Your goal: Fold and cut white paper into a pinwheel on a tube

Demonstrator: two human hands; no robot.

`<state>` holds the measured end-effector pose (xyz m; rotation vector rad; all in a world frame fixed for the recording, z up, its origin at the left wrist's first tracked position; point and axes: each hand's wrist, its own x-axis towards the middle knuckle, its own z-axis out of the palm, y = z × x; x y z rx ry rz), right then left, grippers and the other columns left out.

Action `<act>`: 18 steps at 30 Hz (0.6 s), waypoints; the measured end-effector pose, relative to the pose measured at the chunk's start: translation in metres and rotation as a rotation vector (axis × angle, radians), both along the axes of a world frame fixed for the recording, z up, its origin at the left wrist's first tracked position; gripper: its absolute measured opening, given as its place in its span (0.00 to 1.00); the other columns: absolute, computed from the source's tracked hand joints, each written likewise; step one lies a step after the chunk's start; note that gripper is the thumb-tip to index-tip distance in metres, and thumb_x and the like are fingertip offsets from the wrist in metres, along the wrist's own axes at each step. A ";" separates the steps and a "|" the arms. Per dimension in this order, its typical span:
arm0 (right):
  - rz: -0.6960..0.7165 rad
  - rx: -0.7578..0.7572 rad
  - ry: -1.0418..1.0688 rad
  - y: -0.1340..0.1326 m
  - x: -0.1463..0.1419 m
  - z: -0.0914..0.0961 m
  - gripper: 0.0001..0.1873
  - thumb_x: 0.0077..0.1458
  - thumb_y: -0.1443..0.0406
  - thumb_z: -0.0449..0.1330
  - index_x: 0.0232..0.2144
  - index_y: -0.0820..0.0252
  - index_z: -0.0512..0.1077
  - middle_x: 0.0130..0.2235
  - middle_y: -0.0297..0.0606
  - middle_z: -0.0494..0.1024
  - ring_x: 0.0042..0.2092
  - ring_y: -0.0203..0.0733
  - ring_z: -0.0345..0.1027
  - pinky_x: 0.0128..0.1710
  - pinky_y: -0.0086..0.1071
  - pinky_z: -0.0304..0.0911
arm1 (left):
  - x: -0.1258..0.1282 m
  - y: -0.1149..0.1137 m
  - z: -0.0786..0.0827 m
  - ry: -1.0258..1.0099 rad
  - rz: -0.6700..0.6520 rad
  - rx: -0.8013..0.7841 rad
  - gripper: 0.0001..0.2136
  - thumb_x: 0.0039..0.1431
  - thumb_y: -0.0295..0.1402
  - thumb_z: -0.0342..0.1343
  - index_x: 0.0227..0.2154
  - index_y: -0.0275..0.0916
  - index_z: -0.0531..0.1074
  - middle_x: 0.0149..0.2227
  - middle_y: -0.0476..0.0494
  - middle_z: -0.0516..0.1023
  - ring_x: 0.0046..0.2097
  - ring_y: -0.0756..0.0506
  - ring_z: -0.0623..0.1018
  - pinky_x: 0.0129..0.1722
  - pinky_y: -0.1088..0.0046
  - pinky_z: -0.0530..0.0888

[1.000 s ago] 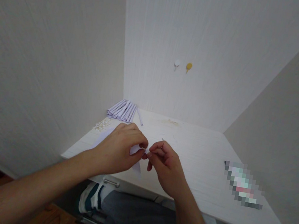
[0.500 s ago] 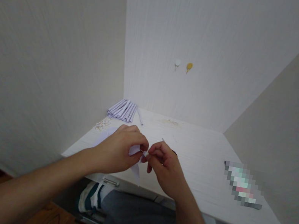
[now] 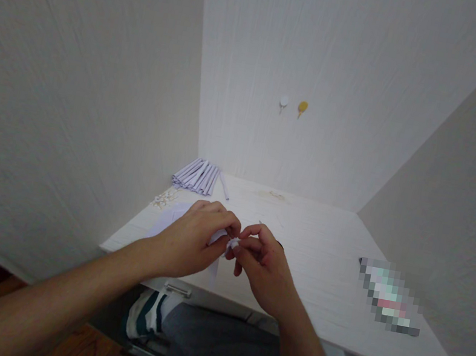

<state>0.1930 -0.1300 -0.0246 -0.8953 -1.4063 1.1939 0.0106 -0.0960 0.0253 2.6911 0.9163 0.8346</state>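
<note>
The white counter (image 3: 320, 260) fills the lower middle of the view, set into a corner between pale walls. Over its near edge, at about six o'clock on its surface, the left hand (image 3: 190, 240) and the right hand (image 3: 262, 265) meet thumb to thumb. The left fingers (image 3: 225, 223) are curled and pressed together, pinching a white paper strip (image 3: 219, 238). The right fingers (image 3: 249, 242) are bent in tight as well and nip the same strip's small crumpled end from three o'clock. The rest of the strip hangs down toward six o'clock below the hands.

At the counter's ten o'clock corner lies a bundle of folded paper strips (image 3: 196, 175), fanned against the wall. At three o'clock rests a long blurred object (image 3: 388, 295). A scatter of tiny pale bits (image 3: 164, 197) sits at nine o'clock, near the left wall. High at twelve o'clock, a white wall hook (image 3: 283, 101) and a yellow wall hook (image 3: 303, 106) sit side by side.
</note>
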 end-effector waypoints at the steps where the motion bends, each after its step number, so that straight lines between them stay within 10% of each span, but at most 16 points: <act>1: 0.004 0.002 -0.007 0.000 0.000 0.000 0.07 0.58 0.69 0.59 0.38 0.54 0.65 0.29 0.31 0.79 0.29 0.37 0.70 0.26 0.30 0.65 | 0.000 0.001 0.000 -0.007 0.001 0.000 0.10 0.56 0.20 0.54 0.38 0.41 0.71 0.36 0.48 0.77 0.42 0.44 0.73 0.45 0.62 0.65; 18: 0.004 0.066 -0.160 -0.002 0.000 0.002 0.11 0.57 0.70 0.57 0.41 0.55 0.75 0.32 0.35 0.81 0.31 0.39 0.72 0.29 0.33 0.67 | 0.006 0.001 0.006 -0.273 0.006 -0.420 0.18 0.46 0.15 0.44 0.35 0.41 0.69 0.33 0.51 0.78 0.37 0.48 0.77 0.37 0.70 0.71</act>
